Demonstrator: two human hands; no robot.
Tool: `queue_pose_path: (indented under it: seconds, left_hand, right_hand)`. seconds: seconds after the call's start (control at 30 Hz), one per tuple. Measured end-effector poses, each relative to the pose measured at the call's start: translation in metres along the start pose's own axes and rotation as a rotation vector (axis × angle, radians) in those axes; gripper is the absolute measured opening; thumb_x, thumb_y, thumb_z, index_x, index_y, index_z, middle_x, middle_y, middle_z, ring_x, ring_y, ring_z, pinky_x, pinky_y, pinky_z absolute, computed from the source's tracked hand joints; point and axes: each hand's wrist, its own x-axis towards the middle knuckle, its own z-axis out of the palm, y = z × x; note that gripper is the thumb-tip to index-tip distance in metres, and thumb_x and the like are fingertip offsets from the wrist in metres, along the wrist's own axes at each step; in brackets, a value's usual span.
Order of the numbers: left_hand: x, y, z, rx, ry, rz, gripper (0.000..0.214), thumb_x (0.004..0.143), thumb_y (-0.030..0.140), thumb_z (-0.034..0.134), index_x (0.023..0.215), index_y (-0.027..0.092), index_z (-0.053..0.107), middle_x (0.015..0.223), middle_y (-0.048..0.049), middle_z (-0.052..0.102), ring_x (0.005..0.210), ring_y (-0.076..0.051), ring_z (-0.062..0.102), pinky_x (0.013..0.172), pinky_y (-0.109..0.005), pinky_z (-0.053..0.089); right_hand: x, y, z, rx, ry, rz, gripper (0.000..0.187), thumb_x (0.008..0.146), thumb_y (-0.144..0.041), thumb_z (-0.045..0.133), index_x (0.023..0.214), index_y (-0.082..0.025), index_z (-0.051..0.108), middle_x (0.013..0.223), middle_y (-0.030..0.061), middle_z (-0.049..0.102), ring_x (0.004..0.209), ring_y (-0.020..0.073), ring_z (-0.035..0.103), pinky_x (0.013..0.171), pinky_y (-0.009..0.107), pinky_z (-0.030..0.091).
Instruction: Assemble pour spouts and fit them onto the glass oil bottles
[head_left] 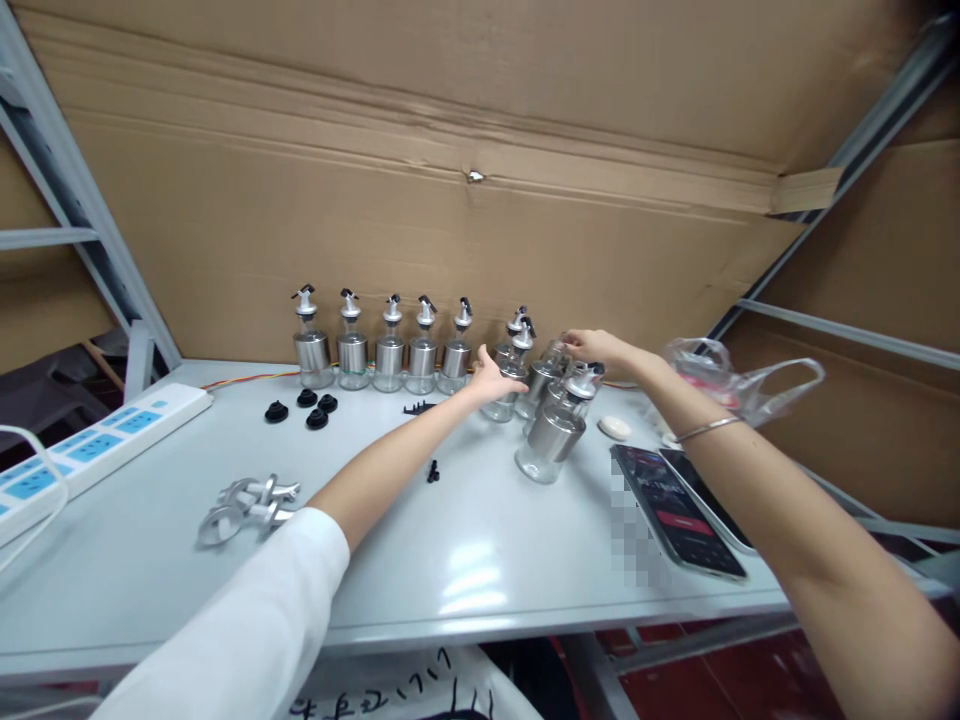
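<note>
My left hand (495, 380) is curved around the front of a glass oil bottle (500, 409) with a steel band; its thumb points right and most of its fingers are hidden behind. With closed fingers, my right hand (589, 346) grips the neck of another banded bottle (541, 384), whose top shows no spout. Close in front stands a bottle (553, 440) with a silver pour spout (584, 380). Between these, one more bottle is partly covered. Left of my hands, several spouted bottles (389, 360) stand upright in a row along the cardboard.
Black stoppers (317, 418) and silver spout parts (247, 508) lie on the left of the grey table (390, 590). Small black pieces (433, 471) lie mid-table. A power strip (97, 450) borders the left; phones (679, 510), a pale disc (614, 428) and a plastic bag (776, 390) are at right.
</note>
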Motion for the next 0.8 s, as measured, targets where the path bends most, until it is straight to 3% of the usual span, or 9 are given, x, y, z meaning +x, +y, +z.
queue_pose_path:
  seconds: [0.1, 0.2, 0.3, 0.37, 0.47, 0.57, 0.67, 0.8]
  left_hand:
    - [0.007, 0.0, -0.002, -0.071, -0.044, -0.006, 0.11, 0.057, 0.026, 0.082, 0.142, 0.01, 0.014, 0.142, -0.0253, 0.036, 0.134, -0.032, 0.036, 0.108, -0.041, 0.033]
    - [0.013, -0.006, -0.003, -0.114, -0.124, 0.021, 0.083, 0.058, 0.018, 0.08, 0.13, 0.011, 0.039, 0.122, -0.0168, 0.059, 0.116, -0.027, 0.055, 0.099, -0.035, 0.043]
    - [0.016, -0.013, 0.001, -0.118, -0.151, 0.044, 0.062, 0.06, 0.013, 0.078, 0.115, 0.01, 0.05, 0.11, -0.014, 0.065, 0.106, -0.026, 0.061, 0.094, -0.035, 0.046]
    - [0.018, -0.017, 0.006, -0.105, -0.098, 0.061, 0.063, 0.066, 0.014, 0.075, 0.121, 0.01, 0.046, 0.124, -0.0177, 0.058, 0.116, -0.027, 0.055, 0.1, -0.036, 0.041]
    - [0.019, -0.017, 0.014, -0.073, 0.007, 0.077, 0.074, 0.073, 0.009, 0.067, 0.136, 0.01, 0.028, 0.147, -0.0244, 0.031, 0.139, -0.028, 0.031, 0.112, -0.038, 0.026]
    - [0.018, -0.013, 0.017, -0.04, 0.075, 0.092, 0.081, 0.075, 0.002, 0.058, 0.143, 0.011, 0.015, 0.154, -0.0283, 0.007, 0.146, -0.03, 0.009, 0.116, -0.044, 0.014]
    - [0.015, -0.011, 0.015, -0.015, 0.112, 0.129, 0.086, 0.074, -0.003, 0.054, 0.146, 0.015, 0.009, 0.155, -0.027, -0.003, 0.147, -0.029, 0.001, 0.116, -0.046, 0.012]
    - [0.013, -0.011, 0.01, 0.016, 0.128, 0.179, 0.093, 0.068, -0.009, 0.053, 0.146, 0.018, 0.01, 0.155, -0.026, -0.004, 0.147, -0.031, 0.002, 0.115, -0.047, 0.016]
  right_hand:
    - [-0.001, -0.001, 0.0, -0.022, 0.015, 0.013, 0.032, 0.091, -0.039, 0.046, 0.11, -0.021, 0.064, 0.091, 0.0079, 0.073, 0.085, 0.0234, 0.069, 0.071, 0.029, 0.051]
    - [-0.002, 0.0, 0.0, -0.031, 0.023, 0.02, 0.032, 0.091, -0.039, 0.045, 0.11, -0.022, 0.064, 0.092, 0.0076, 0.073, 0.086, 0.0239, 0.069, 0.071, 0.03, 0.051]
    - [-0.003, 0.001, 0.0, -0.03, 0.024, 0.029, 0.033, 0.091, -0.039, 0.044, 0.112, -0.022, 0.063, 0.095, 0.0077, 0.072, 0.088, 0.0241, 0.068, 0.073, 0.03, 0.05]
    - [-0.003, 0.002, 0.001, -0.025, 0.024, 0.036, 0.033, 0.092, -0.039, 0.043, 0.113, -0.022, 0.062, 0.097, 0.0075, 0.072, 0.089, 0.024, 0.068, 0.073, 0.03, 0.05]
    - [-0.003, 0.002, 0.001, -0.016, 0.024, 0.043, 0.032, 0.092, -0.038, 0.043, 0.113, -0.023, 0.062, 0.097, 0.0068, 0.072, 0.089, 0.0237, 0.068, 0.074, 0.029, 0.049]
    - [-0.004, 0.001, 0.0, -0.008, 0.024, 0.047, 0.03, 0.091, -0.037, 0.044, 0.111, -0.024, 0.062, 0.096, 0.0057, 0.072, 0.089, 0.0231, 0.068, 0.073, 0.028, 0.049]
    - [-0.006, 0.0, -0.001, 0.001, 0.028, 0.049, 0.03, 0.091, -0.037, 0.044, 0.111, -0.025, 0.062, 0.095, 0.0052, 0.072, 0.088, 0.0224, 0.068, 0.072, 0.028, 0.049]
    - [-0.008, -0.001, 0.0, 0.018, 0.023, 0.057, 0.029, 0.092, -0.035, 0.044, 0.111, -0.026, 0.063, 0.092, 0.0046, 0.072, 0.085, 0.0212, 0.068, 0.07, 0.026, 0.049]
